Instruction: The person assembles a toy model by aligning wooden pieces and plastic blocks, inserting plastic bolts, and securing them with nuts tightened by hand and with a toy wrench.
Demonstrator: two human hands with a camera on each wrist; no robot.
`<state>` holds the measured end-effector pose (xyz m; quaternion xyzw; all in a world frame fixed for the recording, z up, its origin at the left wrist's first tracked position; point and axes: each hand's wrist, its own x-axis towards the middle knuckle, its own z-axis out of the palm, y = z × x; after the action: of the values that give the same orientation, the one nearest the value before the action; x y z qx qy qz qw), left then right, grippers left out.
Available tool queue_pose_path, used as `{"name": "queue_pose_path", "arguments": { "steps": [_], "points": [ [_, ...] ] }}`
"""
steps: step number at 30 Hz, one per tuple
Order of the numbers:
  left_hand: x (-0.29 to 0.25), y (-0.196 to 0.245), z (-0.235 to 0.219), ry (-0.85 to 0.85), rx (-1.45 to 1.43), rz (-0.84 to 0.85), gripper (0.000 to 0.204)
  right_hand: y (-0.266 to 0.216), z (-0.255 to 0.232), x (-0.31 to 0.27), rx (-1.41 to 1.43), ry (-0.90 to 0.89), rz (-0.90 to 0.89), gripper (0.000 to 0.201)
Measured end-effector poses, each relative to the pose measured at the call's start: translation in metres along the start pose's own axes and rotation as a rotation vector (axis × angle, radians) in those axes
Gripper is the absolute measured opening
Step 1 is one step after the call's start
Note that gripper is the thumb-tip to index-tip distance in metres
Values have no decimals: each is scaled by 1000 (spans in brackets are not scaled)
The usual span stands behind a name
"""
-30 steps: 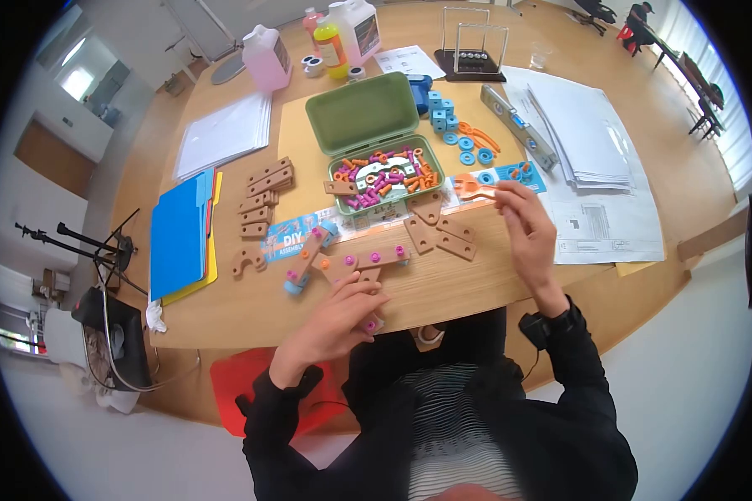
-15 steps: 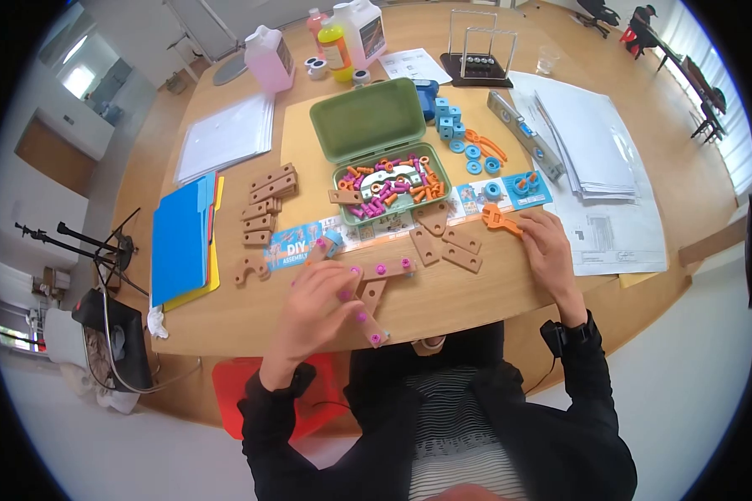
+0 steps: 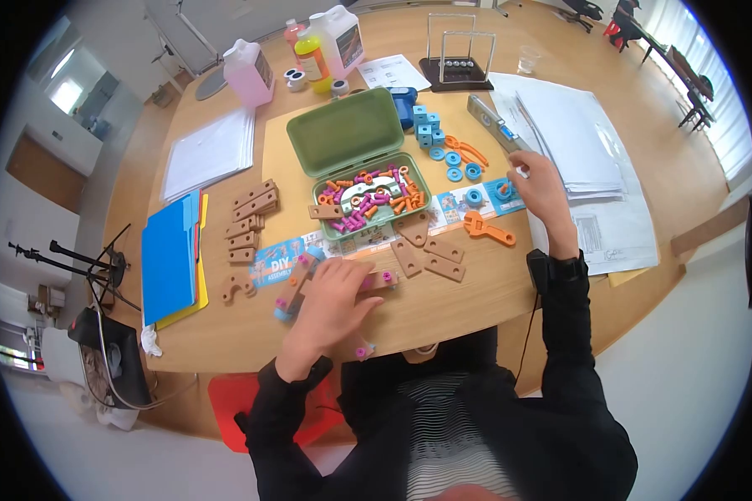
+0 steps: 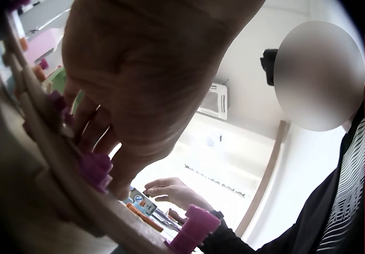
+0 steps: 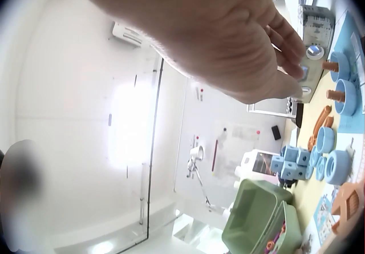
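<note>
My left hand (image 3: pixel 330 305) rests over an assembly of brown perforated strips with magenta bolts, covering its middle. One strip (image 3: pixel 379 281) shows to the right of the thumb, and magenta bolts (image 4: pixel 96 169) stand up close by the fingers in the left wrist view. My right hand (image 3: pixel 545 196) is raised near the spirit level (image 3: pixel 495 123), its fingers loosely bent with nothing visible between them. Beside its fingertips are blue wheels with orange bolts (image 5: pixel 345 97), on the printed strip. An orange toy wrench (image 3: pixel 488 229) lies on the table, left of the right wrist.
A green box (image 3: pixel 347 138), lid up, holds orange and magenta bolts. Blue cubes (image 3: pixel 427 129) and blue rings stand right of it. Loose brown pieces (image 3: pixel 444 266) lie in front, with more strips (image 3: pixel 255 200) at left. Folders, papers, bottles and a Newton's cradle (image 3: pixel 458 71) surround these.
My right hand held the orange wrench half a second ago; it has let go and moved up toward the blue wheels. My left hand has shifted right over the brown assembly.
</note>
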<state>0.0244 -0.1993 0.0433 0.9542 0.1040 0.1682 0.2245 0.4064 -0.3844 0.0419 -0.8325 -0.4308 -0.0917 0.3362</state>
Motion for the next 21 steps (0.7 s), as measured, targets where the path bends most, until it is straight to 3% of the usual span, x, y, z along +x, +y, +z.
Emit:
{"name": "queue_pose_path", "arguments": {
  "steps": [2,6,13,21],
  "points": [
    [2,1,1,-45,1,-27,48,0,-5,6,141,-156,222,31],
    [3,-3,5,-54,45,-13,51,-2,5,-7,121,-171,200,29],
    [11,-1,12,-59,-16,-32,37,6,13,-16,48,-233,157,25],
    [12,-3,17,-75,-7,-42,35,9,16,-20,97,-163,120,21]
  ]
}}
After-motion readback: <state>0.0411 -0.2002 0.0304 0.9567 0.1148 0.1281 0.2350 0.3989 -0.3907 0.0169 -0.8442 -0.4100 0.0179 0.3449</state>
